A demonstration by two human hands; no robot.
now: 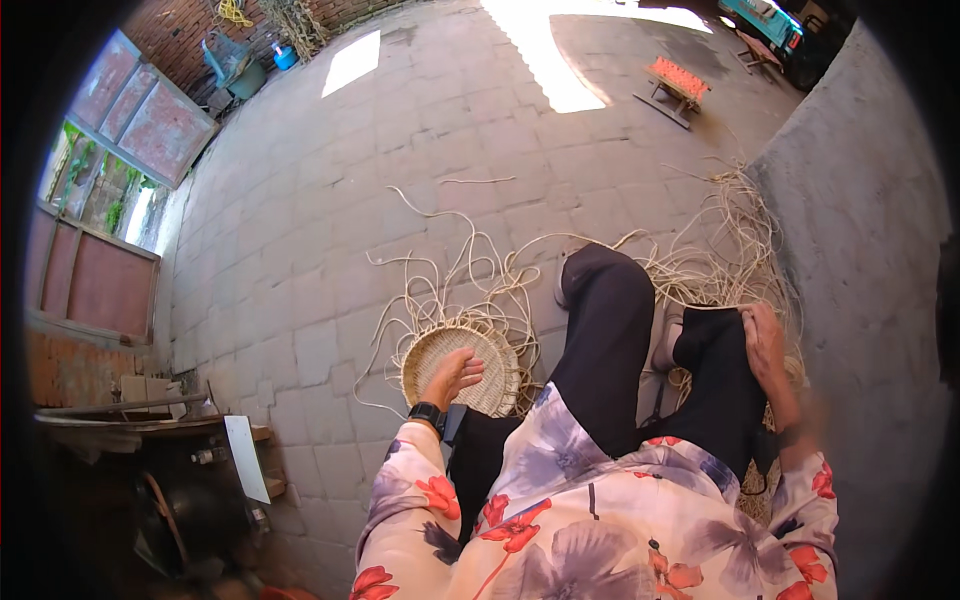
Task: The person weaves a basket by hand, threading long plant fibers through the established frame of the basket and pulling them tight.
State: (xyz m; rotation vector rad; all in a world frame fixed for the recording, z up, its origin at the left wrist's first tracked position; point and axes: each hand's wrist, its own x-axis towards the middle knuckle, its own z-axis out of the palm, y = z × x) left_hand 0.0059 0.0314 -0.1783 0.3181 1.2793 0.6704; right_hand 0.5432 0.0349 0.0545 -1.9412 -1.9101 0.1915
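Observation:
A round, shallow woven basket (430,350) leans beside my left leg, with long pale loose strands (480,262) fanning out from its far rim. My left hand (457,374) is over the basket's inner face, fingers stretched out and holding nothing visible. I cannot tell whether it touches the weave. At my right knee, my right hand (766,345) is closed, its fingertips on a thin pale strand (712,306) that runs across the black trouser leg. Part of its grip is hidden by the back of the hand.
A tangled heap of strands (735,240) lies beyond my right knee, against a grey wall (870,200). To the left stands a wooden bench (110,425) with a dark machine under it. A small red-topped stool (680,80) stands far right on the paved floor (300,200).

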